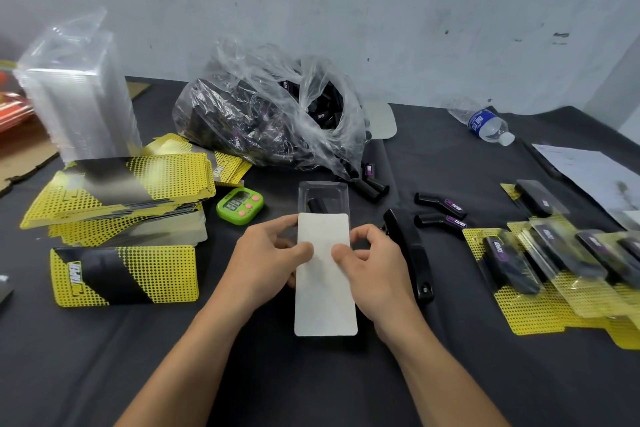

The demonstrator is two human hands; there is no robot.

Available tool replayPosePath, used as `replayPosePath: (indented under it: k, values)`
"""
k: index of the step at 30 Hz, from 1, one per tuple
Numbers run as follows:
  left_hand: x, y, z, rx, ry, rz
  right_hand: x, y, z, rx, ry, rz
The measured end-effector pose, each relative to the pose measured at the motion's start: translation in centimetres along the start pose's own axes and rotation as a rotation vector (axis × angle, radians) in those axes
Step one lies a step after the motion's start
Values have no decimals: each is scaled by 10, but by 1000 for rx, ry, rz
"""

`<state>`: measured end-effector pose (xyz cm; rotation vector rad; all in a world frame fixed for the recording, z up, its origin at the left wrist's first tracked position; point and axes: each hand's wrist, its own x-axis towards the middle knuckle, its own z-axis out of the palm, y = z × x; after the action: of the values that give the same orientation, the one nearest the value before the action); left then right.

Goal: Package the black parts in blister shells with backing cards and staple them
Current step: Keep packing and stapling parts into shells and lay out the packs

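A clear blister shell point(322, 191) with a black part point(317, 205) inside lies at the table's middle. A backing card point(325, 291), white side up, lies partly over the shell. My left hand point(268, 262) and my right hand point(375, 263) pinch the card from both sides, thumbs on top. A black stapler point(410, 250) lies just right of my right hand. Loose black parts point(440, 210) lie beyond it. Finished packs point(554, 270) are spread at the right. Yellow-and-black cards point(124, 274) are stacked at the left.
A plastic bag of black parts point(270, 114) sits behind the shell. A tall stack of clear shells point(79, 97) stands at back left. A green timer point(239, 205), a water bottle point(485, 123) and a white sheet of paper point(588, 173) also lie on the dark table.
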<state>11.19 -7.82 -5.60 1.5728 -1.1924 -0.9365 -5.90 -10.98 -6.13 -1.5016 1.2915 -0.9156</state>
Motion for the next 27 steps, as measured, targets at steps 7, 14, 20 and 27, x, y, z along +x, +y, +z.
replayPosePath:
  k: [7,14,20,27]
  values:
    - [5,-6,3,98,224,5,0,0,-6,166,-272,108]
    - [2,-5,7,167,331,50,-2,0,1,131,-175,53]
    - [3,-5,8,146,282,55,-1,2,2,41,-102,13]
    - [-1,0,5,141,365,3,-5,-4,0,243,-356,96]
